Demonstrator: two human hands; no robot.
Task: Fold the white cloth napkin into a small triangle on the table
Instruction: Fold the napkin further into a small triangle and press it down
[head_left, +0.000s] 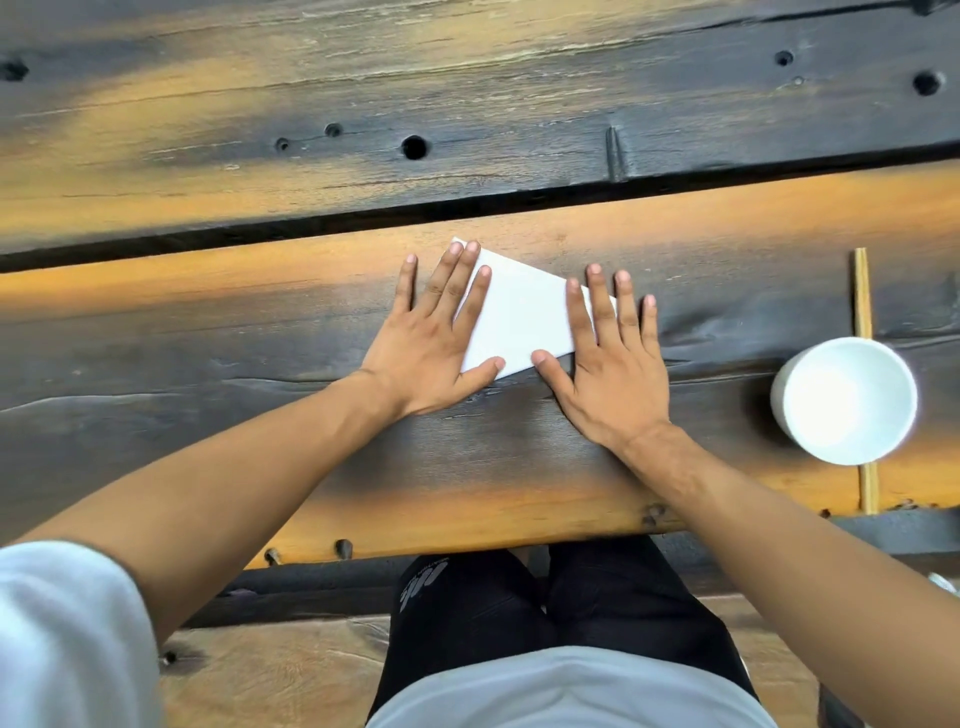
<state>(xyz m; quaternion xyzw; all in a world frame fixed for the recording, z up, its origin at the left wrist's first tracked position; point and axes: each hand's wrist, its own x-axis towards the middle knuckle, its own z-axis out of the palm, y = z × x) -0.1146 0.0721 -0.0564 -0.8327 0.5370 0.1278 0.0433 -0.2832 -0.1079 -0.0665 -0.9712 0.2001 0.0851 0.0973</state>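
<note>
Both hands, left hand (434, 332) and right hand (608, 364), press flat with spread fingers on the folded white cloth napkin (519, 312) on the dark wooden surface (208, 364).

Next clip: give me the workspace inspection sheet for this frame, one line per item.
Surface: dark wooden table, knotted, with holes and a gap between planks.
Job's things: white napkin, folded, lying flat.
Clutter: white bowl at right, resting on chopsticks.
Hands: left hand and right hand both flat, fingers spread, pressing the napkin's ends.
Cables: nothing seen.
Surroundings: person's dark trousers and a wooden bench below the table edge.
</note>
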